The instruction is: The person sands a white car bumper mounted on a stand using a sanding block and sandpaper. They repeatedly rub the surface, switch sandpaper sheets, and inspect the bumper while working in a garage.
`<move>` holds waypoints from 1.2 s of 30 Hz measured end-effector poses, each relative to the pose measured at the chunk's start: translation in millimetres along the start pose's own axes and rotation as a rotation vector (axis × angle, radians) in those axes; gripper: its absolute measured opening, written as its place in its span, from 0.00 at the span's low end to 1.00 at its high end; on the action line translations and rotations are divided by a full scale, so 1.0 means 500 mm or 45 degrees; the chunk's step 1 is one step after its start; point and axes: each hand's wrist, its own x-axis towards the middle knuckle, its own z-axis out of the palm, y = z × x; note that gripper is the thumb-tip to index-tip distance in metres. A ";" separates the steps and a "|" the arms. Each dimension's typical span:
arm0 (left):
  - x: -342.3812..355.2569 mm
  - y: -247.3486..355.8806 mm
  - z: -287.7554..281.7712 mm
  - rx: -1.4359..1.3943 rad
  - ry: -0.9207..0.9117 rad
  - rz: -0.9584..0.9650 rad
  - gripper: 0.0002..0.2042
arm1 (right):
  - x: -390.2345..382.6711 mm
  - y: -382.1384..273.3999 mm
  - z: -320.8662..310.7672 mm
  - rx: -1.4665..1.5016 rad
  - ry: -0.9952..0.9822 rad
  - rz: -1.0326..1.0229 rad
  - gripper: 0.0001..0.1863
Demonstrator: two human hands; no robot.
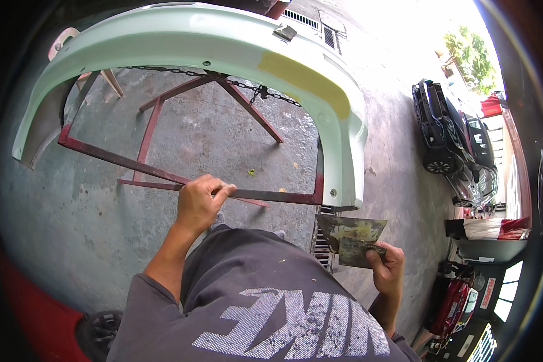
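Note:
A pale green car bumper (163, 45) lies across a dark red metal stand (271, 196) in front of me. A yellow filler patch (301, 75) covers part of its right bend. My left hand (202, 202) is closed in a pinch over the stand's near bar. Whatever it may hold is hidden, and I cannot tell whether it touches the bar. Near the bumper's right end, my right hand (387, 265) grips what look like two flat putty spreaders (351, 231), overlapping and smeared with yellowish and dark residue. The thumb presses on the lower one.
A chain (247, 86) runs under the bumper across the stand. Behind its left end is a pale plastic chair (63, 41). A floor drain grate (321, 244) lies near my right hand. Dark cars (458, 139) stand at far right, with a red panel (36, 301) at lower left.

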 end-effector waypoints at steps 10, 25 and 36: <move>0.015 0.001 0.010 -0.162 0.189 0.133 0.36 | -0.018 0.004 -0.002 0.052 0.070 0.022 0.12; -0.019 0.020 0.031 0.212 -0.156 0.218 0.16 | -0.042 0.041 -0.004 0.044 0.058 0.051 0.08; 0.073 0.086 0.119 0.349 -0.173 0.659 0.33 | -0.109 0.170 -0.016 0.182 0.266 0.149 0.10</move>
